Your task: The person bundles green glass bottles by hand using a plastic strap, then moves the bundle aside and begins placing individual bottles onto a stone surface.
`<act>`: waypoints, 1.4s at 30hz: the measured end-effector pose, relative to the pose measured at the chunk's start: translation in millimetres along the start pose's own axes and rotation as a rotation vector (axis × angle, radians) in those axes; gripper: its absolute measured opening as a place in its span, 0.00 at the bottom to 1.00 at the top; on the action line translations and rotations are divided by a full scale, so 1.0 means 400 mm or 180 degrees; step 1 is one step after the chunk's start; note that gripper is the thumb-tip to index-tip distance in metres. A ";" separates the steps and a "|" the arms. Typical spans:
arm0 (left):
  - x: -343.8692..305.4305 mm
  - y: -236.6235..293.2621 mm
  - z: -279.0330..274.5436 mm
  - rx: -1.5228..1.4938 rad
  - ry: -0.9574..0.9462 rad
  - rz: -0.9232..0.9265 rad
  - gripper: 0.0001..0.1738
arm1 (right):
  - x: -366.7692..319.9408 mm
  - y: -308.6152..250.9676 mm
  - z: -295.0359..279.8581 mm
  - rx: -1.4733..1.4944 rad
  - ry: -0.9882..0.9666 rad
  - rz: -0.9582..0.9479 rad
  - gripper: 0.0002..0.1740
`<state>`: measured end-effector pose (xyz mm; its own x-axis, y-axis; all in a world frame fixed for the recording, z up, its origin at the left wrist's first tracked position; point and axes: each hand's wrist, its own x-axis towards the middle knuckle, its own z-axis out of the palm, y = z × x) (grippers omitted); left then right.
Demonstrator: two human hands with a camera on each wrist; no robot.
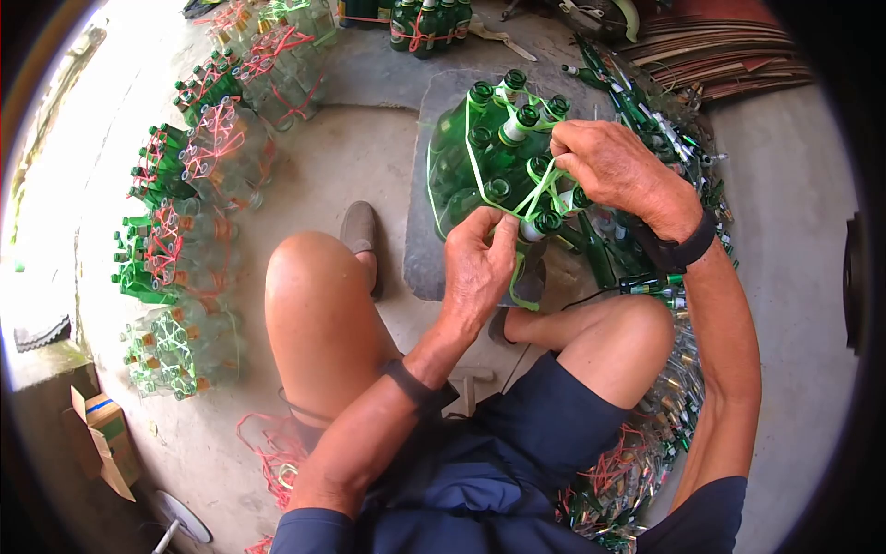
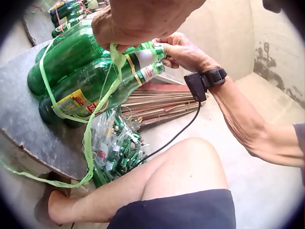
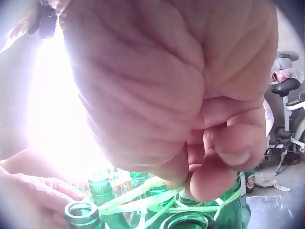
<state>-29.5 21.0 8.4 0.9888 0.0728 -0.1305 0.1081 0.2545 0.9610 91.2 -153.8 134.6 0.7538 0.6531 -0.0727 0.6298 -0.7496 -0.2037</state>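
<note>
A cluster of green glass bottles [image 1: 454, 175] stands upright on a grey slab [image 1: 420, 268], with light-green plastic strapping [image 1: 475, 152] running round the bodies and between the necks. At the near side of the cluster, my left hand [image 1: 480, 263] pinches the strapping between thumb and fingers, close by a bottle mouth. My right hand [image 1: 616, 166] grips another stretch of it above the right-hand necks, fingers curled in the right wrist view. A loose tail of the strapping [image 2: 88, 143] hangs from beneath the left hand in the left wrist view. Labels show on some bottles.
Bundled bottles [image 1: 221, 152] tied with red and green strapping line the floor at left. Loose bottles [image 1: 637, 111] are heaped along the right, beside stacked thin strips [image 1: 729, 55]. Red strapping [image 1: 277, 452] lies near the seated person's legs. An opened carton [image 1: 106, 439] sits lower left.
</note>
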 end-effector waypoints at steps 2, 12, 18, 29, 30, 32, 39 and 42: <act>0.000 -0.001 0.005 -0.0032 0.0023 0.0024 0.13 | 0.001 0.007 0.006 0.0015 0.0045 -0.0036 0.07; -0.005 -0.019 0.021 -0.0218 0.0062 -0.0037 0.15 | 0.047 0.021 0.020 0.0349 -0.0003 0.0069 0.06; -0.009 -0.027 0.026 -0.0185 0.0068 -0.0036 0.15 | 0.066 0.023 0.000 0.0834 -0.0288 0.0280 0.10; -0.011 -0.054 0.046 -0.0305 0.0214 0.0043 0.15 | 0.100 0.034 0.025 0.1456 -0.0967 0.0951 0.09; -0.009 -0.049 0.048 -0.0361 0.0259 0.0059 0.16 | 0.103 0.030 0.018 0.1453 -0.0962 0.0953 0.09; -0.012 -0.040 0.039 -0.0222 0.0260 0.0059 0.15 | 0.107 0.017 -0.001 0.1379 -0.1150 0.1103 0.10; -0.011 -0.025 0.022 -0.0180 0.0247 -0.0002 0.15 | 0.104 0.028 0.005 0.1456 -0.1163 0.1201 0.11; -0.012 -0.020 0.016 -0.0220 0.0185 -0.0058 0.15 | 0.107 0.035 0.011 0.1525 -0.1156 0.1199 0.10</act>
<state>-34.6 12.6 2.9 0.9788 0.1230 -0.1638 0.1167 0.3221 0.9395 131.5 -135.8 124.3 0.7413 0.4160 -0.5267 0.1239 -0.8561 -0.5017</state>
